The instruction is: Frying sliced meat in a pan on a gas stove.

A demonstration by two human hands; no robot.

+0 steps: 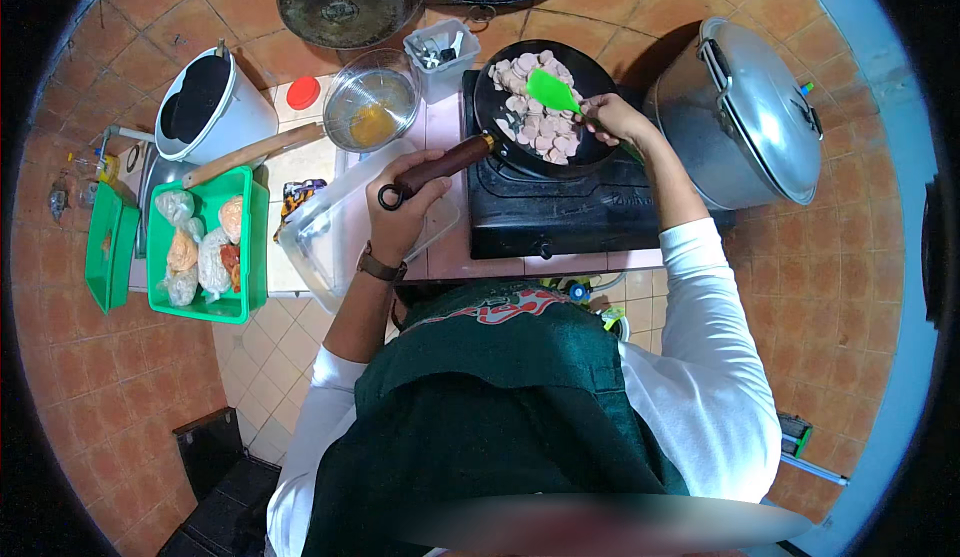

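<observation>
A black frying pan [600, 133] sits tilted on the black gas stove [510, 219], holding many pale round slices of food [544, 126], some overlapping. My left hand [409, 201] is closed around the pan's brown handle [454, 165], which points down and to the left. In my right hand [611, 120] is a bright green spatula [551, 90], its broad blade over the slices in the upper part of the pan. Whether the blade touches them cannot be told. Beneath my left hand and wrist lies a clear plastic container [322, 249], partly hidden by my forearm.
A large lidded metal pot [712, 122] stands right of the stove. To the left are a wire strainer [371, 99] with a wooden handle, a white bucket [255, 122], a red lid [303, 93] and a green basin [259, 257] of bagged food. A utensil container [442, 81] stands behind the stove's left corner.
</observation>
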